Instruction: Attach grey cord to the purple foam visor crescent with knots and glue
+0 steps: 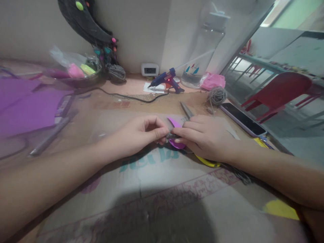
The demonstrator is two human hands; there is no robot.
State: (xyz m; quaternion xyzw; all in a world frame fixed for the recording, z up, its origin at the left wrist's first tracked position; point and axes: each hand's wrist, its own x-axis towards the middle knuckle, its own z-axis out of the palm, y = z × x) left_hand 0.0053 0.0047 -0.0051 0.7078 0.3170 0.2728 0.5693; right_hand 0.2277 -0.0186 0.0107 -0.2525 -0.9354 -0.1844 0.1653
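My left hand is closed, thumb and index finger pinching a thin dark-grey strand that looks like yarn. Facing it, my right hand is closed too, its fingertips on the same strand. Behind the fingertips a curved piece of purple paper shows above and below them; whether the fingers also grip it I cannot tell. Under my right hand lies a pair of scissors, its blades pointing away and a yellow handle showing below the palm.
Cardboard covers the table. At the back stand a blue glue gun, a small digital clock and a large bottle. A yarn ball and phone lie right, purple sheets left.
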